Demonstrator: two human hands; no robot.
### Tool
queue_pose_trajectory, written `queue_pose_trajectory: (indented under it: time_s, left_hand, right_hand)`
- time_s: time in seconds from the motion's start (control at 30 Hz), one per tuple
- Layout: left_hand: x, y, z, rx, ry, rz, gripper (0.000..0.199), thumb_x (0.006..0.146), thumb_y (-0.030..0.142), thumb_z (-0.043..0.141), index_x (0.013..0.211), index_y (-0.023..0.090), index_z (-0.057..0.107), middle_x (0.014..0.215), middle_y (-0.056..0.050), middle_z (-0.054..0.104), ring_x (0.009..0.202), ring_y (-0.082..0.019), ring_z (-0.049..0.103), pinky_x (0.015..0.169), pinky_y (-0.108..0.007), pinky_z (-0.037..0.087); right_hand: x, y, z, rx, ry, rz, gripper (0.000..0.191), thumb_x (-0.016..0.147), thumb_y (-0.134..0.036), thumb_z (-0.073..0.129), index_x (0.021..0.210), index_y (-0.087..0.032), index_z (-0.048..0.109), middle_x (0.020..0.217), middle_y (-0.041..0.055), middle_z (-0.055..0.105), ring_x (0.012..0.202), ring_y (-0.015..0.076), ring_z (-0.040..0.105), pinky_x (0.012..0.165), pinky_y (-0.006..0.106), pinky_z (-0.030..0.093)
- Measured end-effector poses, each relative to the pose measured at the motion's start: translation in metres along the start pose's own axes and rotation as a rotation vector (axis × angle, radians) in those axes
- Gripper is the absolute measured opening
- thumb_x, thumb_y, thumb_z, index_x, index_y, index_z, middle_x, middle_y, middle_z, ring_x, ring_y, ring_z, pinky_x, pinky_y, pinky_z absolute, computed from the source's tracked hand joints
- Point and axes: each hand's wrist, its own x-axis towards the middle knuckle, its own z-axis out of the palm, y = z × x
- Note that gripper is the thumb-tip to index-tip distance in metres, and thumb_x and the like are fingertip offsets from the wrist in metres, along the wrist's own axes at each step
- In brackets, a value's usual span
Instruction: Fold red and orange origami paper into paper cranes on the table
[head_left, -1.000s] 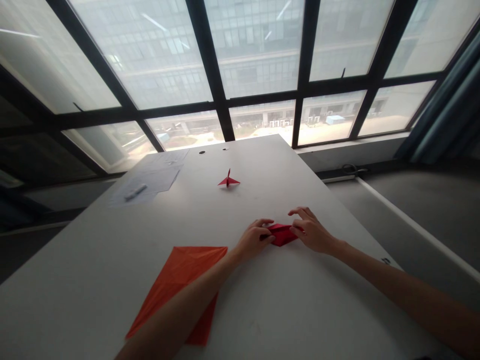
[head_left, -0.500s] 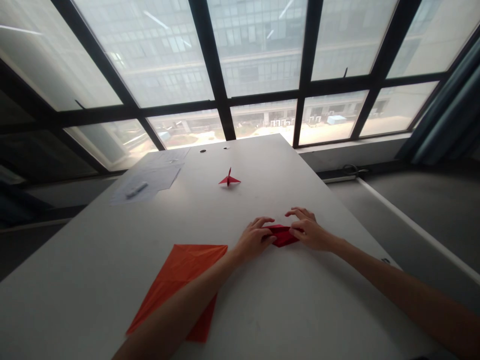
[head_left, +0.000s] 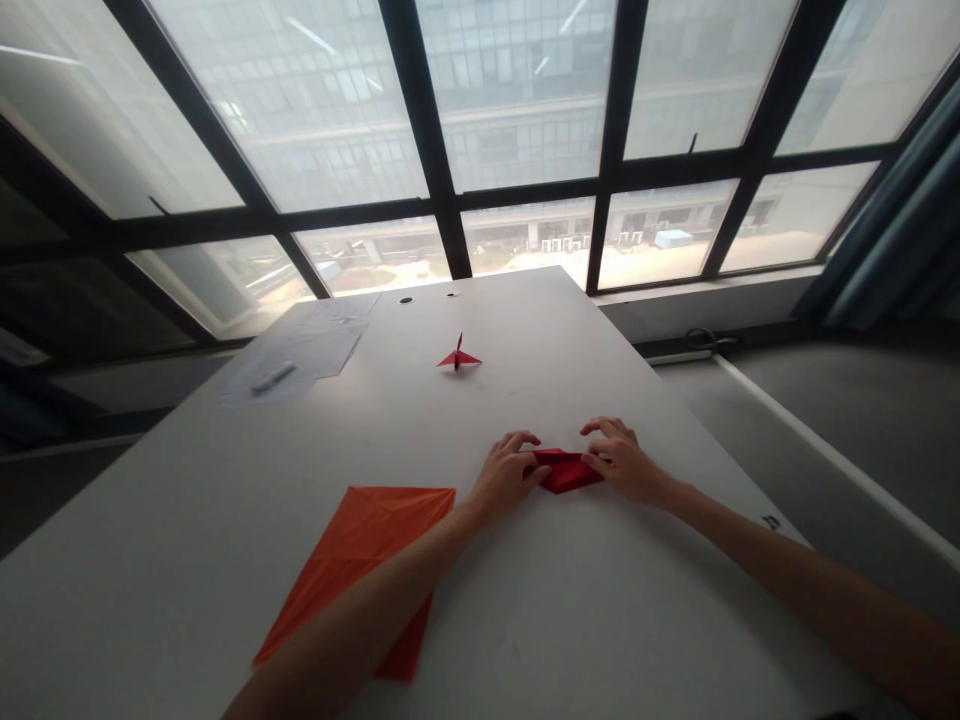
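Note:
Between my two hands a folded piece of red origami paper point(head_left: 564, 472) lies on the white table. My left hand point(head_left: 511, 474) grips its left end, thumb on the near side and fingers curled over. On the right end, my right hand point(head_left: 616, 460) pinches the paper with the thumb, its index finger arched above the table. Beneath my left forearm lies an orange paper sheet point(head_left: 345, 545), partly hidden by the arm. Farther off, a finished-looking red paper crane point(head_left: 459, 356) stands upright with its wings spread.
White paper sheets point(head_left: 330, 345) lie at the far left of the table point(head_left: 525, 610), with a grey-white marker-like stick point(head_left: 274, 378) on them. Large windows point(head_left: 517, 90) rise beyond the far edge. A white rail point(head_left: 825, 445) runs along the floor at right.
My hands have drawn slightly apart along the red paper, the right one shifting a little rightward. More of the paper's middle shows between them. Everything else stays in place.

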Motion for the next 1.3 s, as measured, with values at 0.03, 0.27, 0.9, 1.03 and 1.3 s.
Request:
queue_pose_trajectory:
  time_s: [0.03,0.27,0.9,1.03,1.3]
  left_hand:
    - [0.000,-0.001,0.000,0.009,-0.002,0.010,0.018,0.089,0.033,0.062,0.077,0.022,0.071,0.124,-0.003,0.059,0.116,-0.023,0.052,0.102,-0.041,0.042]
    - [-0.002,0.008,-0.010,0.091,0.022,0.091,0.022,0.094,0.032,0.054,0.113,0.023,0.063,0.132,-0.008,0.056,0.125,-0.023,0.049,0.108,-0.044,0.037]
    - [-0.009,0.013,0.000,0.214,-0.232,0.260,0.052,0.099,0.022,0.032,0.151,0.016,0.026,0.156,-0.011,0.031,0.147,-0.020,0.020,0.120,-0.042,0.016]
    - [-0.013,0.013,0.001,0.246,-0.266,0.258,0.063,0.100,0.045,0.032,0.153,0.013,0.017,0.158,-0.015,0.024,0.149,-0.023,0.013,0.120,-0.043,0.013]
    - [-0.015,0.012,-0.003,0.265,-0.336,0.260,0.079,0.096,0.061,0.028,0.154,0.012,0.009,0.159,-0.016,0.016,0.149,-0.024,0.006,0.120,-0.042,0.011]
  right_hand:
    - [0.000,0.001,-0.001,-0.004,0.004,-0.004,0.026,0.092,-0.026,0.054,0.068,-0.020,0.062,0.121,0.0072,0.058,0.122,0.0269,0.045,0.101,0.048,0.034]
    - [-0.006,0.003,0.002,0.009,0.117,-0.045,0.017,0.087,-0.018,0.056,0.103,-0.023,0.061,0.119,0.0081,0.059,0.116,0.0250,0.050,0.100,0.044,0.040]
    - [-0.027,-0.040,0.029,-0.317,-0.106,-0.144,0.061,0.098,-0.038,0.039,0.152,-0.011,0.027,0.155,0.0159,0.032,0.143,0.0289,0.030,0.116,0.048,0.024]
    - [-0.030,-0.039,0.042,-0.287,-0.202,-0.123,0.081,0.094,-0.058,0.039,0.154,-0.008,0.018,0.157,0.0188,0.023,0.146,0.0312,0.020,0.118,0.052,0.019]
    - [-0.039,-0.020,0.026,-0.307,-0.188,-0.155,0.077,0.096,-0.059,0.034,0.155,-0.013,0.014,0.158,0.0155,0.023,0.147,0.0277,0.018,0.120,0.050,0.017]
